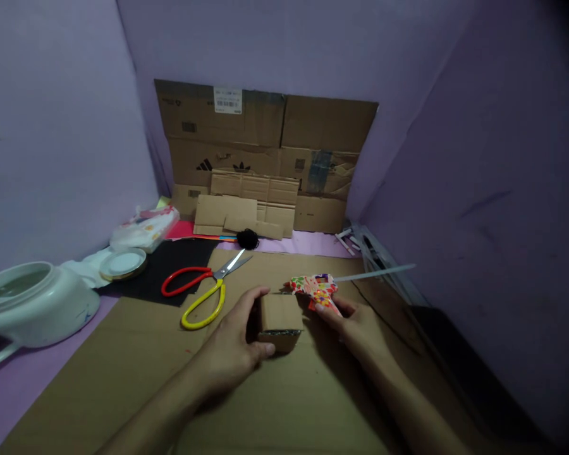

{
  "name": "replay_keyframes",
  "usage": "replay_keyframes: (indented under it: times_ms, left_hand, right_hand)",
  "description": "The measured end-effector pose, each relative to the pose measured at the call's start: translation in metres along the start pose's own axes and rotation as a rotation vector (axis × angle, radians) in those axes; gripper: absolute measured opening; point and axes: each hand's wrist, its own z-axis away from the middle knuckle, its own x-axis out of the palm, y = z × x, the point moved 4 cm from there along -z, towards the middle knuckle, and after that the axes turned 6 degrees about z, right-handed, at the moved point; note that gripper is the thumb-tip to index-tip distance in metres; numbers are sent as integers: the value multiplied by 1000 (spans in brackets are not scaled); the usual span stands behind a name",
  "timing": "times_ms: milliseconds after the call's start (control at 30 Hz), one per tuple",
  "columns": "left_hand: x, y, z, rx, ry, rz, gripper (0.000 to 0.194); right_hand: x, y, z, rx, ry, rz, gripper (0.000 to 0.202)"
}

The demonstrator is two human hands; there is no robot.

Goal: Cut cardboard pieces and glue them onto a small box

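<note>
My left hand (239, 338) grips a small cardboard box (281, 313) from its left side, thumb along the near edge and fingers behind it. The box's lid piece does not lie quite flush; a thin gap shows along the near edge. In my right hand (351, 322) is a flower-patterned hot glue gun (317, 291), its nozzle turned left toward the box's far right corner. A long translucent glue stick (377, 273) juts out of the gun's back. I cannot tell whether the nozzle touches the box.
Scissors (218, 278) with red and yellow handles lie open left of the box. A black yarn ball (248, 238) sits behind, before leaning cardboard pieces (225, 215). A white ceramic pot (52, 309) and a jar lid (123, 262) stand left; a dark cord (389, 322) runs right.
</note>
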Motion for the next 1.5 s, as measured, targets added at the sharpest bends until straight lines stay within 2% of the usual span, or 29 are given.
replay_keyframes:
  times_ms: [67, 133, 200, 267, 333, 400, 467, 500, 633, 800, 933, 1100, 1233, 1500]
  left_hand:
    - [1, 0, 0, 7, -5, -25, 74]
    - [2, 1, -1, -1, -8, -37, 74]
    - [3, 2, -1, -14, -12, -25, 73]
    - [4, 4, -1, -23, -11, -15, 73]
    - [4, 7, -1, -17, -8, -33, 73]
    - [3, 8, -1, -22, -10, -71, 72]
    - [2, 9, -1, -26, -14, -96, 72]
    - [1, 9, -1, -22, -20, -104, 71]
    - [0, 11, -1, 39, -64, -176, 70]
    - [-2, 18, -1, 147, -35, -338, 66]
    - [1, 20, 0, 287, -34, -410, 50]
    - [0, 17, 2, 371, 0, -445, 43]
    - [0, 16, 4, 401, -6, -442, 35]
    - [1, 15, 5, 481, 6, -369, 29]
  right_hand:
    - [-2, 0, -1, -12, 30, 91, 34]
    - [-7, -1, 0, -64, 89, 281, 34]
    - [-13, -6, 5, -162, 198, 507, 36]
    - [-15, -14, 13, -319, 282, 573, 40]
    - [-9, -19, 22, -445, 198, 361, 60]
    - [7, -22, 30, -491, -35, 87, 86]
    - [24, -24, 34, -475, -224, -86, 97]
    - [31, -26, 35, -478, -262, -127, 97]
    - [44, -27, 29, -531, -261, -116, 87]
    - [41, -28, 23, -515, -226, -16, 80]
    - [42, -27, 23, -540, -215, -29, 78]
    - [42, -24, 24, -636, -191, -79, 73]
    - [40, -24, 27, -708, -164, -100, 58]
    - [41, -25, 29, -625, -153, -132, 45]
